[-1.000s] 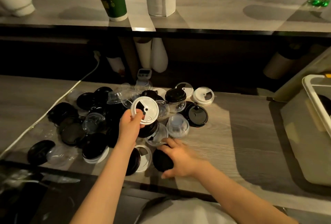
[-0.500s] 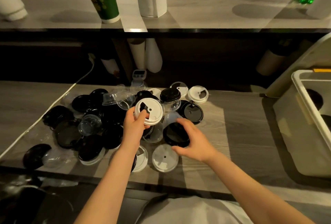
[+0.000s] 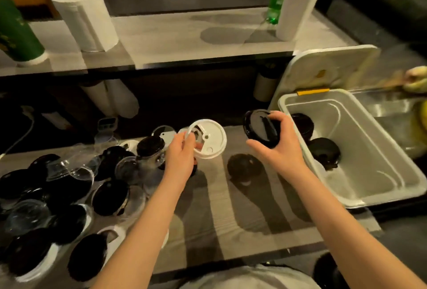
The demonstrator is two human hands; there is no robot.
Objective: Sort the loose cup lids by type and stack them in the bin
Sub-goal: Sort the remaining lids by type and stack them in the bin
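My left hand [image 3: 181, 157] holds a white cup lid [image 3: 209, 139] by its rim, tilted up above the counter. My right hand [image 3: 277, 147] grips a black lid [image 3: 260, 130] in the air, just left of the white bin [image 3: 379, 187]. Inside the bin sit two stacks of black lids [image 3: 324, 152], near its far left corner. A heap of loose black, clear and white lids [image 3: 76, 187] covers the counter's left side. One black lid [image 3: 245, 168] lies alone on the wood between my arms.
The bin's lid [image 3: 328, 69] leans upright behind it. On the raised shelf stand a paper towel roll [image 3: 85, 18], a green cup stack [image 3: 16, 32] and a white cup stack [image 3: 298, 0]. A white cable [image 3: 20, 136] runs along the far left. A steel sink [image 3: 392, 108] lies right of the bin.
My right hand has lifted a black lid off the counter and carried it right, toward the bin. My left hand still holds the white lid. The view has swung right, showing the whole bin.
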